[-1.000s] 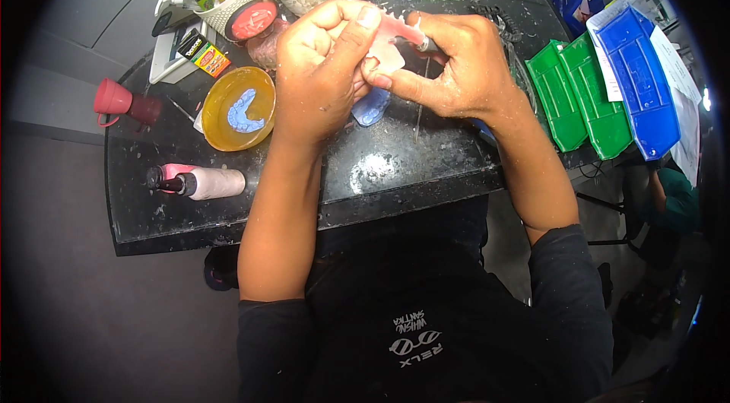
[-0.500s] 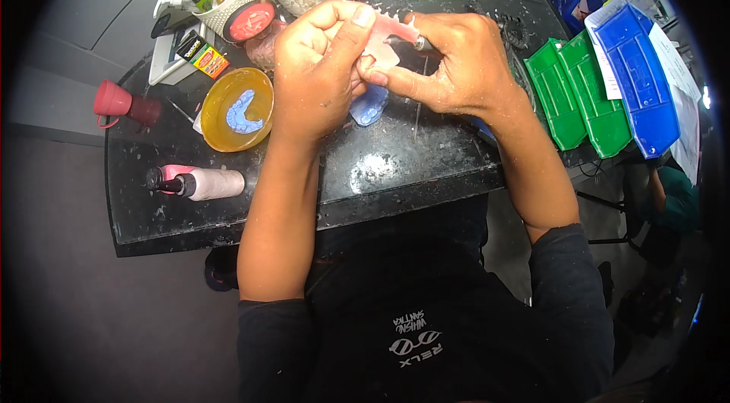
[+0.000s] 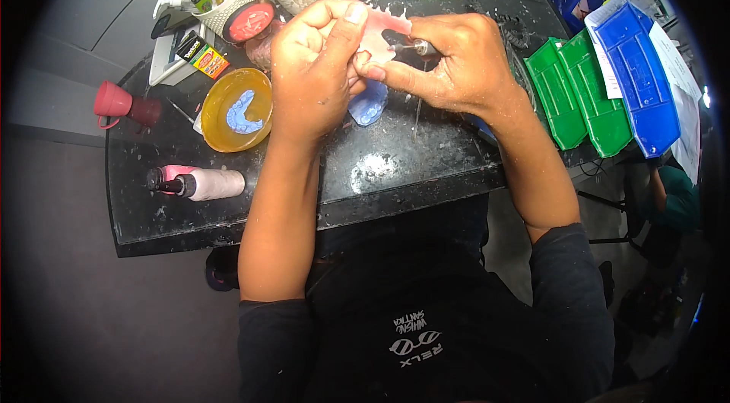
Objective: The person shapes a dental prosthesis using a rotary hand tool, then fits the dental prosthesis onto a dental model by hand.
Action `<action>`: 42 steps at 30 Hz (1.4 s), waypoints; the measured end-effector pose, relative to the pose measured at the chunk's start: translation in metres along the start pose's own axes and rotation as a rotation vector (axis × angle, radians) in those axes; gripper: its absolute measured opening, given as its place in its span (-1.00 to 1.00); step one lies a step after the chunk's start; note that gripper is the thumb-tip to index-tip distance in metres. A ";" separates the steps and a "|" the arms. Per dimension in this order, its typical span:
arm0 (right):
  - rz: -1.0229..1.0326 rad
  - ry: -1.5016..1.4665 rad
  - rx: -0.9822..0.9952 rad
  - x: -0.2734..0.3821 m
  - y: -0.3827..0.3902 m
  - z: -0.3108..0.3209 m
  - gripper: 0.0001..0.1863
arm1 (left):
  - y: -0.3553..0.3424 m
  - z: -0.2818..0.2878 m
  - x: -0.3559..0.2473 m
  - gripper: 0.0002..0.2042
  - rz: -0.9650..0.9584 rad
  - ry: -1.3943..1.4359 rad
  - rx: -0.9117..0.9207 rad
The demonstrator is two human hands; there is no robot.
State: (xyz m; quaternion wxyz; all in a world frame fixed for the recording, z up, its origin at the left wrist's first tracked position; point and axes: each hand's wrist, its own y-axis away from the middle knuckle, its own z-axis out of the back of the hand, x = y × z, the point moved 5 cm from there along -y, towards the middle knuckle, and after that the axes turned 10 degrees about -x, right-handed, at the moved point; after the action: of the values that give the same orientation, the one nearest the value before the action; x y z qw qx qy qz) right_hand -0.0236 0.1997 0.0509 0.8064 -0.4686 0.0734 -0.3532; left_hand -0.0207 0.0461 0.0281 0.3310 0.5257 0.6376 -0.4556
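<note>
Pink plate: upper centre of the frame, up off the table, between the two hands. Thin, curved, with a ragged upper edge and a notch on its right side.

Left hand: thumb laid flat on the plate's left part, other fingers curled behind, pinching it. Right hand: index finger bent round a pencil-like tool, thumb stretched left to the plate's lower edge. How its remaining fingers press cannot be told; they are hidden.

Handling, my judgement: light, stiff rather than soft, likely brittle where thin. The spiky fringe could snap; pale specks on the skin suggest dust that might make it slick. Best hold: the broad left part, thumb above and fingers beneath, clear of fringe and notch.

Against the frame from one second ago: the tool's dark grip sat by the tip of the plate's upper right arm; now its metal shaft shows, pointing left into the notch. Left hand and plate sit slightly farther left. Blue mould below the hands and yellow bowl at left look unchanged.
</note>
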 end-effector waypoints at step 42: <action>-0.039 -0.019 0.068 0.000 0.000 0.002 -0.40 | 0.000 0.000 0.002 -0.72 0.007 -0.030 0.057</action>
State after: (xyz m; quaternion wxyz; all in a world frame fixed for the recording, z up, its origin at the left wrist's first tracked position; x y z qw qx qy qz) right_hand -0.0231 0.2008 0.0519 0.8155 -0.4457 0.0445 -0.3666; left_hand -0.0215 0.0473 0.0261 0.3267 0.5302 0.6177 -0.4802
